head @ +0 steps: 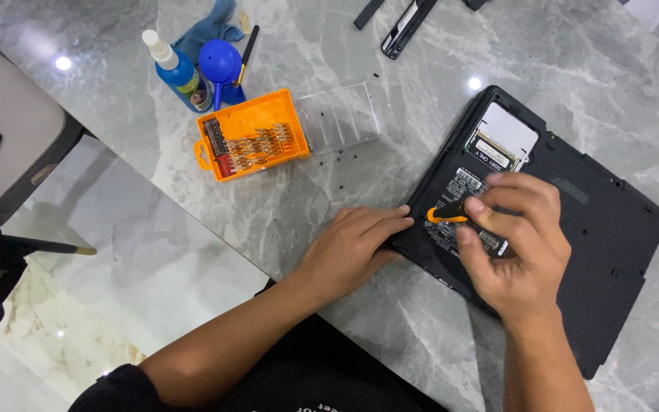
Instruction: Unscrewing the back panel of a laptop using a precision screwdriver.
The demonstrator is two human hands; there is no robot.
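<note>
Two hands on laptop: right hand fingers clenched round screwdriver; left hand flat, released.

1. Polished grey marble table, glossy, mirroring ceiling lights.
2. Matt black plastic laptop underside on the table, finely textured.
3. Left of the laptop: glossy orange plastic bit case, clear plastic lid, shiny metal bits.
4. Behind the case: soft blue cloth, smooth blue rubber blower.
</note>
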